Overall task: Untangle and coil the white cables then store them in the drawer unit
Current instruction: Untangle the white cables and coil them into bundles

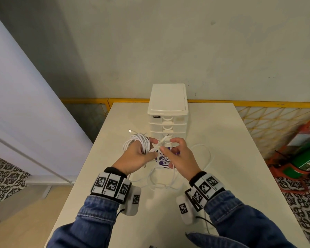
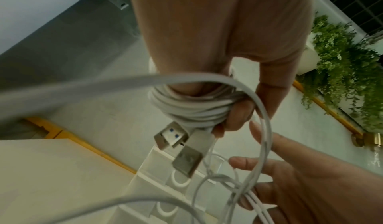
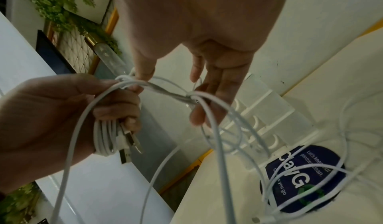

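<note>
- Pale wall fills the upper half of the head view; below it a white table runs down the centre, with a yellow railing behind it and a patterned floor at both lower edges
- White drawer unit stands at the table's far middle, just above the hands in the frame; its drawers all look closed, so storing is not yet begun
- Loose white cables sprawl over the table at lower centre and right of the hands, some strands crossing a round purple sticker; they look light, limp and smooth, likely to spring out of a coil and snag at crossings; best taken near a plug or right at a knot, I judge
- Coiled bundle sits left of centre in the head view, wound round the left hand; the fingers are curled tight round the loops, with two USB plugs hanging out below them in the left wrist view
- Right hand is just right of centre, close beside the left; thumb and forefinger pinch a twisted strand running from the bundle, while the other fingers stay nearly straight with strands draped against them
</note>
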